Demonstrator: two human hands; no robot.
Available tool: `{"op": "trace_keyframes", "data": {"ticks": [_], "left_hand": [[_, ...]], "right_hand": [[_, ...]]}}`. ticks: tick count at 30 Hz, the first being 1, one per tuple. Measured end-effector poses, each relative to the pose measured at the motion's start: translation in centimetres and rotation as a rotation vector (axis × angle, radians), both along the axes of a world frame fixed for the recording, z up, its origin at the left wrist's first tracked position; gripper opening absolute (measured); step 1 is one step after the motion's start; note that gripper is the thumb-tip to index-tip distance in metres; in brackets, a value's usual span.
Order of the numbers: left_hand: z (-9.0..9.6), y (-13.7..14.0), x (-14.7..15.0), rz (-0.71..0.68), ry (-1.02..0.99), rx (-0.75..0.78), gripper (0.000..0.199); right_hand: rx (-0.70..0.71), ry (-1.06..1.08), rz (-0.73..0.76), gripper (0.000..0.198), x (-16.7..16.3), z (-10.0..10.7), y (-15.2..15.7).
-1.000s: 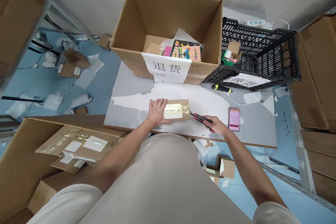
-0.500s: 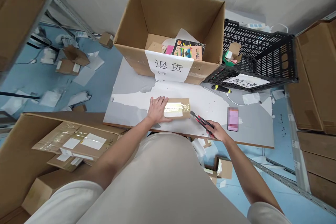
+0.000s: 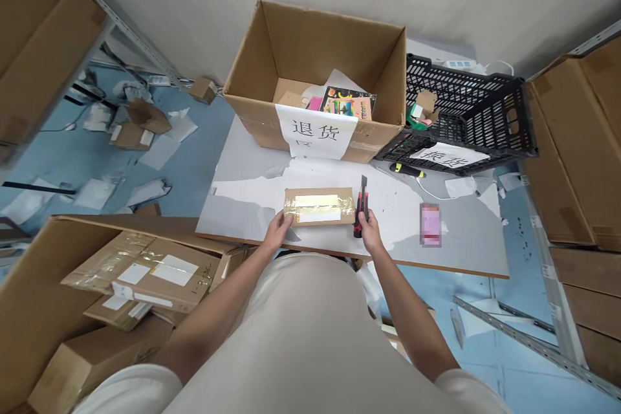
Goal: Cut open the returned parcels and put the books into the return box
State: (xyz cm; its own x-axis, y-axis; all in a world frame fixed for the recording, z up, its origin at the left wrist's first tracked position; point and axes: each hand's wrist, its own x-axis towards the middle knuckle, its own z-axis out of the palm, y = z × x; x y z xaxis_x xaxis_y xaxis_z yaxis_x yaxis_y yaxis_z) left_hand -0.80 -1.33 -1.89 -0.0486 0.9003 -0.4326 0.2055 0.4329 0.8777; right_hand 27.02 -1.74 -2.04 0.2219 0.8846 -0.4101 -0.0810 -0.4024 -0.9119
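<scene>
A small brown cardboard box (image 3: 319, 206) with a white label and clear tape lies near the table's front edge. My left hand (image 3: 279, 229) grips its left end, thumb and fingers at the near corner. In my right hand (image 3: 369, 230) is a red and black utility knife (image 3: 361, 207), its blade pointing away from me. That hand is beside the right end of the box; whether it touches the box I cannot tell.
Behind stands a large open carton (image 3: 252, 123) with books inside and a paper sign. A black plastic crate (image 3: 499, 110) adjoins it. A phone (image 3: 430, 225) and a yellow-black tool (image 3: 407, 170) lie to the right. An open carton (image 3: 43, 284) of parcels stands at left.
My left hand has moved from the top of the box to its left end. My right hand has shifted left, turning the knife to point forward. More of the box's label now shows.
</scene>
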Motion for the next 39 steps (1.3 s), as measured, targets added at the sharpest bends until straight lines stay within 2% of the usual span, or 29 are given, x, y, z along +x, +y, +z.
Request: {"op": "trace_keyframes", "data": {"ticks": [2,4,8,15,18,21,26,30,33,35,37,39], "left_hand": [[0.2,0.4,0.3,0.029,-0.067,0.008,0.057],[0.6,0.9,0.2,0.033,-0.007,-0.008,0.054],[1.5,1.6,-0.7,-0.089,0.155,0.011,0.052],[1.9,1.8,-0.6,-0.258,0.363,0.041,0.050],[1.8,1.7,-0.4,-0.261,0.272,0.081,0.050],[1.4,1.7,-0.1,-0.173,0.133,0.110,0.057],[-0.2,1.8,0.6,-0.005,0.046,0.155,0.050],[-1.2,1.9,0.6,-0.013,-0.054,0.174,0.051],[-1.3,1.7,0.8,0.029,0.036,0.069,0.049],[-1.1,1.5,1.1,0.091,0.113,0.017,0.047],[-1.0,1.2,1.4,0.111,0.132,0.000,0.047],[-0.9,1.0,1.5,0.107,0.117,0.004,0.048]], "right_hand": [[-0.004,-0.081,0.021,0.041,-0.3,0.0,0.3],[0.015,-0.138,0.055,0.041,0.0,0.4,0.1],[0.039,-0.147,0.102,0.039,0.9,1.4,-0.7],[0.014,-0.215,0.047,0.041,0.9,1.5,-1.5],[0.047,-0.270,0.069,0.040,1.2,1.4,-1.8],[0.103,-0.352,0.127,0.037,1.7,1.3,-2.6],[0.102,-0.470,0.281,0.035,2.4,1.4,-3.4],[0.121,-0.628,0.469,0.037,3.2,2.0,-3.1],[0.128,-0.705,0.651,0.039,3.8,3.2,-3.0],[0.100,-0.775,0.700,0.038,3.8,4.8,-2.8],[0.065,-0.908,0.727,0.036,2.9,6.7,-2.1],[0.058,-1.066,0.828,0.035,1.1,8.7,-0.8]]}}
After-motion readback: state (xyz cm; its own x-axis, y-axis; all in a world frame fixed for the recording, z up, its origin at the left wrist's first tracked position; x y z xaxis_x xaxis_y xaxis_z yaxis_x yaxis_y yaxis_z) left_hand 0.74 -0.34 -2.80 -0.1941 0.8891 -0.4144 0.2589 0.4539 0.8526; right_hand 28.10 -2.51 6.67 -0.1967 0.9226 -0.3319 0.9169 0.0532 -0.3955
